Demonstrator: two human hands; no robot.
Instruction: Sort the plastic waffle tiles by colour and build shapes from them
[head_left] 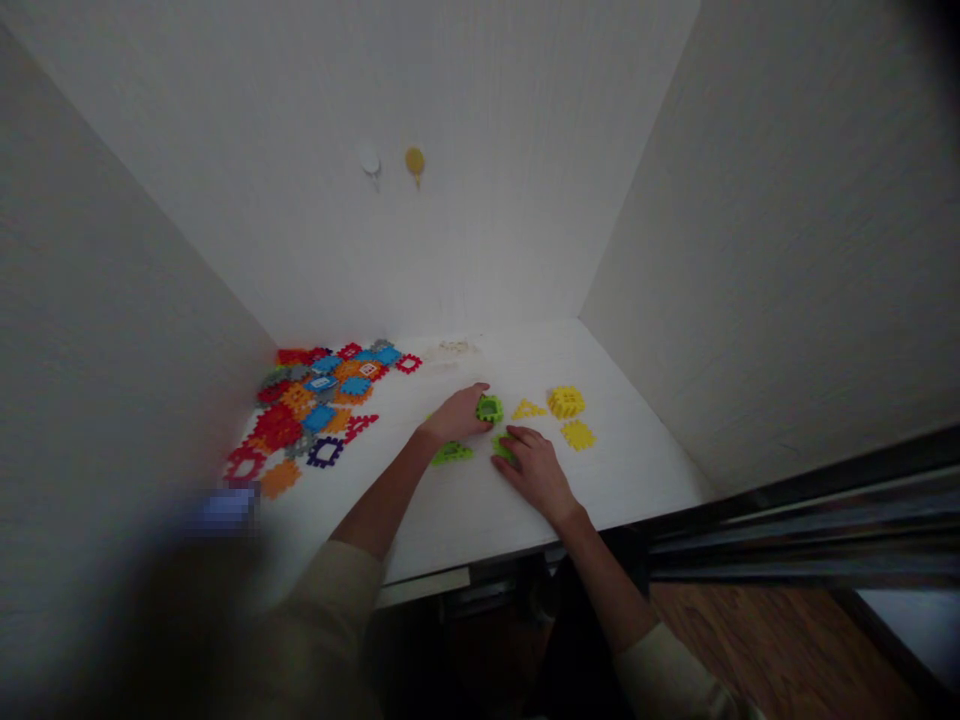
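Observation:
My left hand (456, 414) reaches over the white table (637, 470) with its fingers closed round a green toothed block (490, 408). My right hand (534, 464) lies just below it, fingers curled over a second green block (501, 447) that is partly hidden. A third green piece (451, 453) lies flat beside my left wrist. To the right of the hands are a yellow triangle piece (529, 409), a yellow chunky block (565, 401) and a yellow flat square (578, 434).
A heap of red, orange, blue and grey interlocking pieces (319, 400) fills the table's left back corner. White walls enclose the table on three sides. Two small hooks (392, 163) stick to the back wall. A dark rail (810, 520) and wooden floor (750, 640) lie at lower right.

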